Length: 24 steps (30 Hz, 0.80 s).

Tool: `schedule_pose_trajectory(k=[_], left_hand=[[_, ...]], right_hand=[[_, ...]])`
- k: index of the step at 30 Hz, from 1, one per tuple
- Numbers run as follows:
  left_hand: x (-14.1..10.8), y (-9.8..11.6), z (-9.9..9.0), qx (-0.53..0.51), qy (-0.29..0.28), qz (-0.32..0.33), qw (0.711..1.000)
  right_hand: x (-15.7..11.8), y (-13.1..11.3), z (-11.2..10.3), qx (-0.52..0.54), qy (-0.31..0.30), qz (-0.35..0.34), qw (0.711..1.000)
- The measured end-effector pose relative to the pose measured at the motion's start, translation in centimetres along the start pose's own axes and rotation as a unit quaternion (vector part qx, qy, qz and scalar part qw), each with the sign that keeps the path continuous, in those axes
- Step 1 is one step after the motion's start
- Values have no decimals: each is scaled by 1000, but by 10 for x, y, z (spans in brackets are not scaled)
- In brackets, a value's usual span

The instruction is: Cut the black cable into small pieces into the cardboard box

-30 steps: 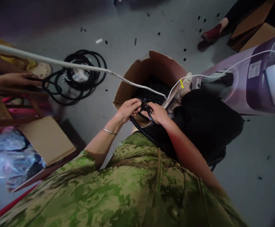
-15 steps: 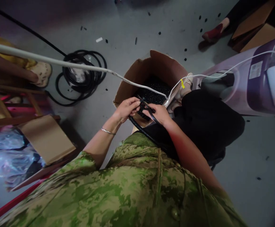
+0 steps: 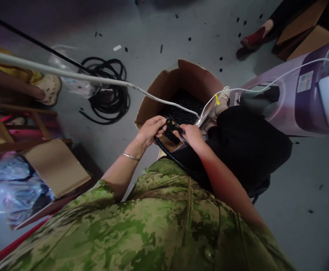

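Note:
My left hand (image 3: pixel 152 131), a bangle on its wrist, pinches the end of a black ribbed hose (image 3: pixel 168 153). From there the hose curves down across my lap. My right hand (image 3: pixel 192 135) is closed around black-handled scissors (image 3: pixel 184 138), whose blades point up and left, close to my left fingertips. Both hands are over the near rim of an open cardboard box (image 3: pixel 164 83). Many small black pieces (image 3: pixel 182 103) lie inside it. The exact spot where blades and hose meet is too small and dark to make out.
A white cable (image 3: pixel 102 79) crosses in front of the box. On the floor lies a coil of black hose (image 3: pixel 121 101) with clear plastic (image 3: pixel 78 86). A purple-white plastic appliance (image 3: pixel 287 86) stands right. Other people's feet show at left and right; cardboard (image 3: pixel 57 167) lies left.
The coil of black hose on the floor has shifted; its loose end now shows and the clear plastic lies further left. The scissor blades have changed angle slightly; my hands stay nearly in place.

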<state>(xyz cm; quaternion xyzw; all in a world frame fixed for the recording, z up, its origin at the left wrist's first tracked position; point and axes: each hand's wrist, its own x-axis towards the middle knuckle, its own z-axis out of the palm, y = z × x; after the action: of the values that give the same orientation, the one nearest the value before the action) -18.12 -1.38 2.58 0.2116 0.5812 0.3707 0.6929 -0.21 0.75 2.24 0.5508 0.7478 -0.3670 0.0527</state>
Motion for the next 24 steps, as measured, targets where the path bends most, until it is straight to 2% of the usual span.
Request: schedule_pose_trajectory(k=[5, 10, 18, 24], left_hand=[[-8, 2, 7, -37, -3, 31, 999], [-16, 4, 17, -68, -26, 31, 997], [-14, 7, 9, -139, -4, 38, 990], [-12, 4, 12, -181, -5, 11, 983]], right_hand=[[6, 6, 2, 110, 34, 20, 993], [12, 9, 6, 191, 48, 30, 980], [8, 8, 9, 217, 37, 4, 975], [-2, -2, 1, 266, -12, -1, 964]])
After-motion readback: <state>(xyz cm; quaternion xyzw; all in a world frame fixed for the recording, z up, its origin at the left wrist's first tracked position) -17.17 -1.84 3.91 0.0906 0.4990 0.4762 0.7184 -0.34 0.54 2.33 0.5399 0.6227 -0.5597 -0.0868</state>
